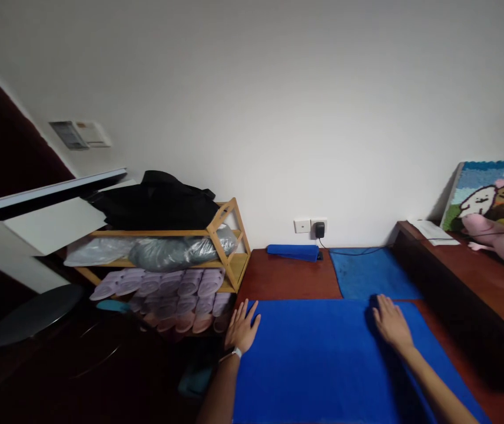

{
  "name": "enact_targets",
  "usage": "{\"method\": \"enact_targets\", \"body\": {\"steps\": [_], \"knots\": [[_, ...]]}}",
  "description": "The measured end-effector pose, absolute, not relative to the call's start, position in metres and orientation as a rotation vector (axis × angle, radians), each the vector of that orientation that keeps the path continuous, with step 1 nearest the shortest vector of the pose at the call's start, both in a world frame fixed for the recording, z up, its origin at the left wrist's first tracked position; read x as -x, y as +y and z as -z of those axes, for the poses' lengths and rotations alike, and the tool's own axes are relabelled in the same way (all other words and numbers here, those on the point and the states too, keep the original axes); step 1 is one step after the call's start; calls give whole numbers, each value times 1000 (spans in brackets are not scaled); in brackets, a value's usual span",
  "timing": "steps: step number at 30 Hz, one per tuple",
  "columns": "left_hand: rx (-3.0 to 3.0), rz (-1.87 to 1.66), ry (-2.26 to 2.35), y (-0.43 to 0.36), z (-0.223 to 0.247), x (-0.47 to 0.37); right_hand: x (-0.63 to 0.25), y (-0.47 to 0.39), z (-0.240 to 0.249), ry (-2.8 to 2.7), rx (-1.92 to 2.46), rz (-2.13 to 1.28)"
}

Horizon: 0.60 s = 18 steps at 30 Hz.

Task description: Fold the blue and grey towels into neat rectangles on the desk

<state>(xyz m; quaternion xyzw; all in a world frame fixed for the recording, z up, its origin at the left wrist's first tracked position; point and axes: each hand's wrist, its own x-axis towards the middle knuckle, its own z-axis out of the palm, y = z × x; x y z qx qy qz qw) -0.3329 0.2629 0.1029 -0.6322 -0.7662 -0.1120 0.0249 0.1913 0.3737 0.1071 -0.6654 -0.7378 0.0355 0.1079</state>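
A large bright blue cloth [314,359] lies spread flat over the reddish-brown wooden table [291,281]. At the cloth's far left corner rests my left hand [242,330], fingers outstretched, with a watch on the wrist. My right hand [391,323] lies flat near the far right part of the cloth, its fingers extended toward the far edge. Neither hand grips anything. Beyond the right hand is a smaller, darker blue cloth [367,274], flat on the table. A folded blue item [294,252] sits by the wall.
A black charger [320,229] is plugged into the wall, its cable trailing right. To the left, a wooden rack [229,253] holds a black bag [159,203], plastic-wrapped bundles and several slippers [185,285]. A pink plush toy [499,238] and a picture [494,191] stand on the raised ledge at right.
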Motion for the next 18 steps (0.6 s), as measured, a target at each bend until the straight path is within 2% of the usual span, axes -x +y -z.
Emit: {"method": "enact_targets", "body": {"steps": [5, 9, 12, 18], "knots": [[1969, 350, -2372, 261, -101, 333, -15, 338, -117, -2488, 1432, -284], [1969, 375, -2373, 261, -99, 334, 38, 321, -122, -2586, 1326, -420], [1966, 373, -2367, 261, -98, 334, -6, 330, -112, -2536, 1466, -380], [1951, 358, -2363, 263, -99, 334, -204, 367, -85, -2281, 2042, -177]]}}
